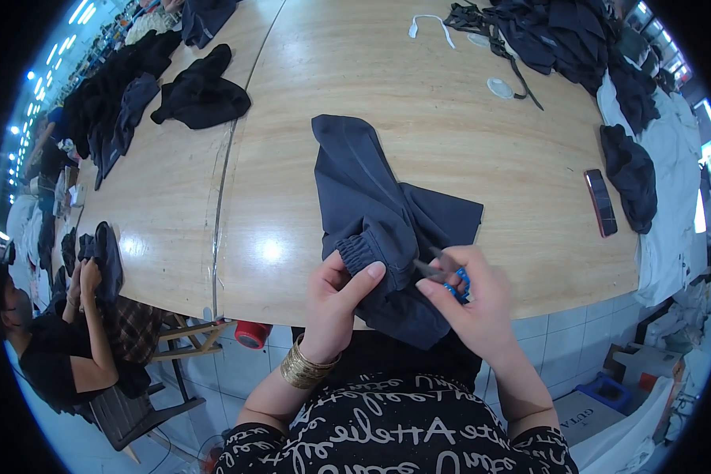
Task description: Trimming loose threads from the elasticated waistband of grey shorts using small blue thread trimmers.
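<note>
Mid-frame, the navy garment [351, 170] lies lengthwise up the desk [545, 174], its gathered elastic edge [355, 253] pinched in the fingers of the left hand [332, 296]. Just right, the right hand's [479, 300] fingers grip blue-handled scissors [430, 272], blades pointing left toward the cloth.

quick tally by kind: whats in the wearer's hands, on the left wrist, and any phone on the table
Dark blue garment with gathered edge, in the left hand: 1
Blue-handled scissors, in the right hand: 1
Wide gold-coloured bracelet: 1
Phone: 1
Total: 4
</note>
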`<state>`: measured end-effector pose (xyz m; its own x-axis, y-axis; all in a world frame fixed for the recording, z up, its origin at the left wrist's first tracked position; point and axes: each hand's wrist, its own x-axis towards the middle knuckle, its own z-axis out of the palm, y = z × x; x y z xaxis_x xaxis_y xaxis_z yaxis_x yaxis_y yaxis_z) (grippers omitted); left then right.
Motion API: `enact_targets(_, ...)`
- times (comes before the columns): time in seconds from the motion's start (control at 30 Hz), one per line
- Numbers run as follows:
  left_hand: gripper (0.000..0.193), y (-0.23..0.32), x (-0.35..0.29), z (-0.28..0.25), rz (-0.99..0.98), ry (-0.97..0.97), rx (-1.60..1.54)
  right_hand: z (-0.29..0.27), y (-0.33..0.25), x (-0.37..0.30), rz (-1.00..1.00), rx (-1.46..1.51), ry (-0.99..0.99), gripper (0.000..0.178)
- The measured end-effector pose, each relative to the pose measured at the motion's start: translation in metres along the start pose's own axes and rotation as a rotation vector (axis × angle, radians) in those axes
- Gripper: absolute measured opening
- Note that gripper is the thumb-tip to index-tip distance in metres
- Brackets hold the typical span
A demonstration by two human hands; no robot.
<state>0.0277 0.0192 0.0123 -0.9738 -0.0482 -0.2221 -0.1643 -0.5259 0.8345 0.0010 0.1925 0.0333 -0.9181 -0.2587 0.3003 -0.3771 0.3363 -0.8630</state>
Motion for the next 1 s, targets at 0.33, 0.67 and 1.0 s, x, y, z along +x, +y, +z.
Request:
enact_targets(0.33,0.026,0.0028,-0.0041,0.0043,0.029,-0.009,-0.003,0.0011,-0.0066,-0.0015,-0.179,-0.327,-0.050,0.018)
enact_targets(0.67,0.024,0.0009,-0.0050,0.0042,0.039,-0.016,0.000,-0.0009,-0.0088,-0.0025,-0.168,-0.291,-0.058,0.020)
enact_targets(1.0,0.023,0.0018,-0.0061,0.0045,0.017,-0.045,-0.032,-0.0006,-0.0073,-0.0005,-0.207,-0.338,-0.075,0.021)
